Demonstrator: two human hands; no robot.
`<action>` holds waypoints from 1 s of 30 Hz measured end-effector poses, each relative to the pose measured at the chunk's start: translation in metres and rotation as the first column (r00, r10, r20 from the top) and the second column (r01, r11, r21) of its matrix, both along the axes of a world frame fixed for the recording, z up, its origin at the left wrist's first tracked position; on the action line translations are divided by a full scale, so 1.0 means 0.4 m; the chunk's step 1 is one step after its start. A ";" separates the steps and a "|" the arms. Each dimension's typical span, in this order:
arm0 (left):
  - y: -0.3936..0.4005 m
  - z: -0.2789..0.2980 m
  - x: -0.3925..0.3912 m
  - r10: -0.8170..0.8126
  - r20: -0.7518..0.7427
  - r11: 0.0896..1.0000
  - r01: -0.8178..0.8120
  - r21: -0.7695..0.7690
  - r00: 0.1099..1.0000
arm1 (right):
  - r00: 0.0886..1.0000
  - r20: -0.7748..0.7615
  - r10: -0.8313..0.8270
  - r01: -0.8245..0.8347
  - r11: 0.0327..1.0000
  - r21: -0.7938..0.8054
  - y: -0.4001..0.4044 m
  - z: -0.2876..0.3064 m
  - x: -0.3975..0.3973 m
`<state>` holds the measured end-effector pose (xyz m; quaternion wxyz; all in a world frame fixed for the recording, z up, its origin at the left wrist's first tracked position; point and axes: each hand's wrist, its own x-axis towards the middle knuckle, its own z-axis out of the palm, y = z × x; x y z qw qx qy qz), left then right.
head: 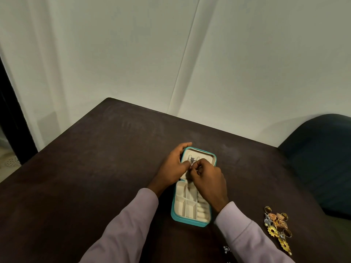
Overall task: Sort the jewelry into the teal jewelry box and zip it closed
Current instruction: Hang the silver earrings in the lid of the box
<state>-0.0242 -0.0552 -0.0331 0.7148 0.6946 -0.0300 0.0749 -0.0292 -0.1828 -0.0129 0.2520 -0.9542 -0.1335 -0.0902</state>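
Pinching one necklace [192,161], two hands.

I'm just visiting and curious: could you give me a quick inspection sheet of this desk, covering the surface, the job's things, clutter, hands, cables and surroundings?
Surface: dark brown table, faintly smudged.
Job's things: teal box lies open, cream compartments toward the person look empty; a small silver piece is held over the far half. A jewelry pile of gold, copper and silver pieces lies to the right, apart from the box.
Clutter: a small silver item at the near edge, too small to identify.
Hands: left hand grips the box's far left rim and touches the piece; right hand pinches the piece.
Cables: nothing seen.
Surroundings: pale wall; dark blue chair at right.
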 end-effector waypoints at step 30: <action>0.003 -0.003 0.005 0.022 -0.024 0.999 -0.022 -0.028 0.999 | 0.999 -0.029 0.038 -0.039 0.999 -0.019 -0.005 0.000 -0.010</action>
